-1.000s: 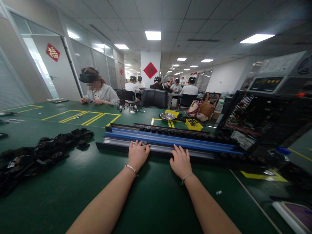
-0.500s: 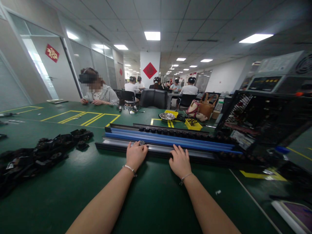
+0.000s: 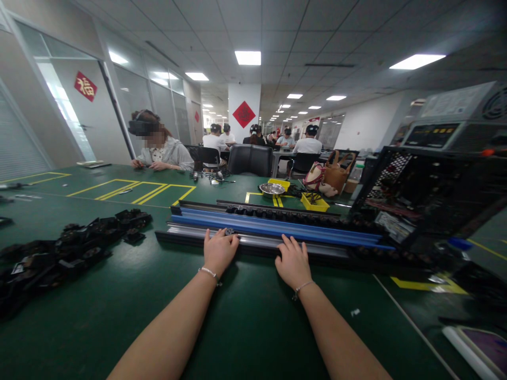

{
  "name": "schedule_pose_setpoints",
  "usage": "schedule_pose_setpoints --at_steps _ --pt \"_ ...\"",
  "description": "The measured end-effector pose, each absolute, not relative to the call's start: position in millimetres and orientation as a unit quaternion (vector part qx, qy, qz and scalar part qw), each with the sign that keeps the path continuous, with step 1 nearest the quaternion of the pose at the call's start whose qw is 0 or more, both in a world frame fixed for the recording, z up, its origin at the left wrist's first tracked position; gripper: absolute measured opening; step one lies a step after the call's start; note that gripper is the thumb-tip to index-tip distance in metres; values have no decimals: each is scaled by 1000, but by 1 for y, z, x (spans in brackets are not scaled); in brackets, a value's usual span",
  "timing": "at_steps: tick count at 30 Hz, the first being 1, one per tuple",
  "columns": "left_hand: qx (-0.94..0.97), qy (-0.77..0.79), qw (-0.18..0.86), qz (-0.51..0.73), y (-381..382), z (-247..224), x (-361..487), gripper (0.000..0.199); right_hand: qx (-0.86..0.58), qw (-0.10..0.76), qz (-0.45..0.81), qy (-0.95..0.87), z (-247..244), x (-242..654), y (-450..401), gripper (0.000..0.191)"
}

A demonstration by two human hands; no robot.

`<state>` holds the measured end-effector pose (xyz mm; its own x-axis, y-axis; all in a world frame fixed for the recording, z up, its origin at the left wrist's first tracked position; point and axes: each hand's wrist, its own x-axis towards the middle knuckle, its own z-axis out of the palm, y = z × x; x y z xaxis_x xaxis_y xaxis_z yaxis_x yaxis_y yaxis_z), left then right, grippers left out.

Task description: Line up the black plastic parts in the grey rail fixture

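Observation:
A long black rail with a silvery channel (image 3: 261,240) lies across the green table. My left hand (image 3: 218,250) rests on its near edge, fingers apart, beside a small dark round part (image 3: 229,231) by the fingertips. Further right, my right hand (image 3: 293,259) lies on the same rail with its fingers spread. Behind it runs a blue rail (image 3: 277,226), and beyond that a row of small black parts (image 3: 273,213) sits along another black rail.
A heap of black parts (image 3: 79,245) lies at the left. An open computer case (image 3: 420,195) stands at the right. Further back are a metal bowl (image 3: 271,188), a yellow tray (image 3: 314,202) and bags (image 3: 336,171). A person (image 3: 162,150) sits across the table.
My left hand has shifted very slightly to the left along the rail. My right hand stays in nearly the same place.

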<state>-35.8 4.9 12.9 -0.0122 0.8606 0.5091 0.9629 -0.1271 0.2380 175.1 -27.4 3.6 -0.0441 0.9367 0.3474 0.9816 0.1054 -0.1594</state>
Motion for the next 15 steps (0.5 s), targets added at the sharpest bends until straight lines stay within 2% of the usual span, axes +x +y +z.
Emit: schedule_pose_setpoints --at_steps 15 --pt "-688 -662 97 -281 6 12 -41 39 -666 188 -65 -719 3 174 -27 30"
